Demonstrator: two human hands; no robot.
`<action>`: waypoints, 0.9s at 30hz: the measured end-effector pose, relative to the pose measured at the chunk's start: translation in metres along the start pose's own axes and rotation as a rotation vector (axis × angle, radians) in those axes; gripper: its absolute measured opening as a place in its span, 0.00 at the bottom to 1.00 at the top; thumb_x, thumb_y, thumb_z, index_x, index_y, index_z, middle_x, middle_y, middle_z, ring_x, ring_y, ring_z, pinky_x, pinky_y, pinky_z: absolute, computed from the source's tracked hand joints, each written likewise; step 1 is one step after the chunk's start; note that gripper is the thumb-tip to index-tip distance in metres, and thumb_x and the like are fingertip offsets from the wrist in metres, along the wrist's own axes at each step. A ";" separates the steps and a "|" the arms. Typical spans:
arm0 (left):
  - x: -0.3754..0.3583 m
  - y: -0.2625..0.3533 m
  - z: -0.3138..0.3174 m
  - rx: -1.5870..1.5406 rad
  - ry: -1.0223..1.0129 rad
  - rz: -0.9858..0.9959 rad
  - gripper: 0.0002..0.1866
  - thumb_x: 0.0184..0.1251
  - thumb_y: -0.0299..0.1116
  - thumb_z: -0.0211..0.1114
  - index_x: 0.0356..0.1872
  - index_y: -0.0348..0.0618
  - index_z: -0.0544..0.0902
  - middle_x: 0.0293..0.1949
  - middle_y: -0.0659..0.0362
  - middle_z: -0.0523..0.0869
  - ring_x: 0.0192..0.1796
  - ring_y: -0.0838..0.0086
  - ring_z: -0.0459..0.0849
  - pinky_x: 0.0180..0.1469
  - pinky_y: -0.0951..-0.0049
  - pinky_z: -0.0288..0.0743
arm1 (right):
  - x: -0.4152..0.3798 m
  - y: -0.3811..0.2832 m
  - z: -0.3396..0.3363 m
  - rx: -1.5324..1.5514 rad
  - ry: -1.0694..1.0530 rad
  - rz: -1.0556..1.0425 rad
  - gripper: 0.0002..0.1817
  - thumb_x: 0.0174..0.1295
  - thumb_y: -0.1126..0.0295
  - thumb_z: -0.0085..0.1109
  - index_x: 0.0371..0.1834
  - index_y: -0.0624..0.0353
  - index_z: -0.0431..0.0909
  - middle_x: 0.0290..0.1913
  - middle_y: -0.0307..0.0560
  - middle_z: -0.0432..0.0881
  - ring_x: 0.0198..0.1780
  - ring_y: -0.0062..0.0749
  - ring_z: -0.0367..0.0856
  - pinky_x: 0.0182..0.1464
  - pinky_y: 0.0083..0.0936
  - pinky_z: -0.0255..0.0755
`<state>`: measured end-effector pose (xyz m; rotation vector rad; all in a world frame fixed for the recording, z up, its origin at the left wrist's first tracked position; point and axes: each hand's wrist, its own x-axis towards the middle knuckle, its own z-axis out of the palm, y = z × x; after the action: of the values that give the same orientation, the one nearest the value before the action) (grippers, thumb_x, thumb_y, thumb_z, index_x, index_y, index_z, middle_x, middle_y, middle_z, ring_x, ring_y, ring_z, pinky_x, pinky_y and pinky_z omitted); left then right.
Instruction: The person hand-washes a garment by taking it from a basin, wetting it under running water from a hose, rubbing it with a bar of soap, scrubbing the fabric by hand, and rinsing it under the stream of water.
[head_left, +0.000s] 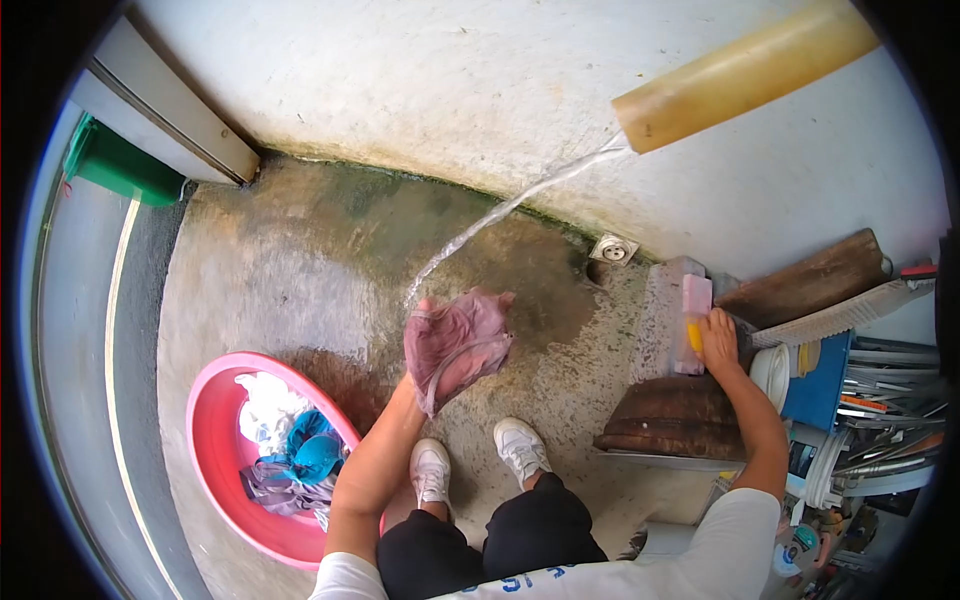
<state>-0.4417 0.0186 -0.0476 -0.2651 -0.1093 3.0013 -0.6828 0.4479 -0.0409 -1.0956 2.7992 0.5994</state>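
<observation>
A wet mauve cloth point(462, 338) is draped over my left hand point(428, 312), hiding most of its fingers, and hangs above the concrete floor. Water streams from a yellowish pipe point(745, 72) at the upper right and comes down beside the cloth's upper left edge. On the right, my right hand point(717, 342) is closed on a small yellow object point(695, 336). That object lies against a pink and clear plastic box point(696, 298) on a ledge by the wall.
A pink basin point(212, 470) with white, blue and grey-purple clothes point(290, 450) stands at lower left. Wooden boards point(810, 280) and racks of clutter point(890, 400) fill the right side. A floor drain point(613, 250) lies near the wall, a green bin point(125, 165) at upper left.
</observation>
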 end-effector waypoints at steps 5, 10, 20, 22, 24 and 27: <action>-0.002 0.001 -0.003 -0.042 0.028 0.030 0.44 0.55 0.56 0.60 0.62 0.28 0.60 0.54 0.48 0.75 0.52 0.61 0.78 0.55 0.59 0.72 | -0.001 0.004 0.015 -0.003 -0.002 -0.029 0.17 0.44 0.68 0.66 0.37 0.63 0.76 0.48 0.55 0.69 0.57 0.48 0.65 0.59 0.37 0.59; -0.011 0.007 -0.018 -0.142 0.014 0.065 0.40 0.54 0.55 0.61 0.60 0.33 0.65 0.52 0.51 0.75 0.51 0.62 0.77 0.56 0.55 0.70 | -0.002 0.000 -0.006 0.022 -0.027 -0.039 0.13 0.51 0.71 0.59 0.40 0.63 0.74 0.47 0.57 0.71 0.56 0.49 0.67 0.57 0.39 0.60; -0.011 -0.004 -0.053 -0.162 -0.126 0.084 0.29 0.54 0.53 0.62 0.55 0.52 0.72 0.52 0.58 0.75 0.57 0.66 0.73 0.59 0.60 0.66 | 0.056 -0.183 -0.151 1.206 -0.091 -0.065 0.25 0.52 0.71 0.60 0.54 0.59 0.68 0.41 0.48 0.75 0.42 0.32 0.74 0.45 0.28 0.68; -0.005 -0.018 -0.057 -0.149 -0.028 0.156 0.27 0.57 0.53 0.60 0.55 0.54 0.72 0.49 0.61 0.76 0.57 0.70 0.72 0.60 0.66 0.64 | 0.073 -0.265 -0.159 1.236 0.068 -0.341 0.31 0.49 0.66 0.65 0.58 0.57 0.68 0.41 0.49 0.77 0.39 0.34 0.76 0.43 0.29 0.71; 0.024 -0.045 -0.107 -0.093 -0.257 0.614 0.25 0.63 0.50 0.54 0.58 0.51 0.70 0.48 0.62 0.76 0.59 0.75 0.70 0.63 0.71 0.61 | 0.073 -0.342 -0.160 1.161 0.260 -0.494 0.34 0.47 0.61 0.68 0.59 0.56 0.69 0.43 0.48 0.76 0.42 0.37 0.76 0.45 0.32 0.71; 0.045 -0.047 -0.112 -0.085 -0.557 1.022 0.24 0.68 0.50 0.49 0.60 0.50 0.68 0.48 0.61 0.76 0.59 0.76 0.71 0.63 0.73 0.61 | 0.063 -0.412 -0.139 0.852 0.310 -0.723 0.31 0.50 0.48 0.62 0.60 0.38 0.70 0.33 0.48 0.71 0.34 0.40 0.74 0.37 0.34 0.69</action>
<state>-0.4602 0.0777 -0.1612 0.7573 -0.1997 3.9753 -0.4453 0.0791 -0.0620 -1.8344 2.1341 -0.7917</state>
